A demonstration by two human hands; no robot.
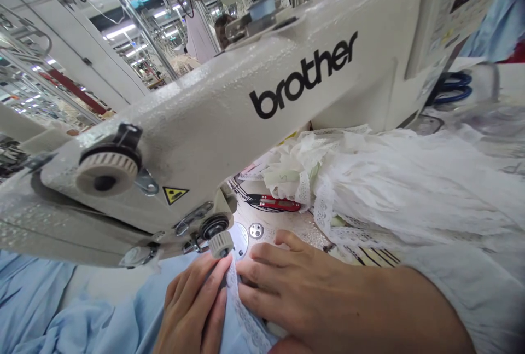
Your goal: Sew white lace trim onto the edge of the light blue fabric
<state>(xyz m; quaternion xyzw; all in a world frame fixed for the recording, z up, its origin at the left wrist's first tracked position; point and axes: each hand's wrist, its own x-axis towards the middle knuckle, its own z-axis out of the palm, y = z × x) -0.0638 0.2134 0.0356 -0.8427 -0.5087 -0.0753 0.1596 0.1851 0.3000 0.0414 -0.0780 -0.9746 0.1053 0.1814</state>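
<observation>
My left hand (194, 307) lies on light blue fabric (139, 310), its fingers stretched out with the tips close to the presser foot area. From the right, my right hand (303, 288) has bent fingers against a white lace trim (241, 310), which runs along the blue fabric between both hands. The right thumb is mostly out of sight at the bottom edge. Just beyond the fingertips is the head of a white sewing machine (197, 140), with a ribbed knob (220, 244) low down. The needle is hidden from view.
Red thread snips (279, 203) lie under the machine arm. Gathered white lace-edged fabric (402, 184) is heaped at the right, near blue-handled scissors (453, 87). More blue cloth (33, 288) spreads at the left. The machine arm crosses above my hands.
</observation>
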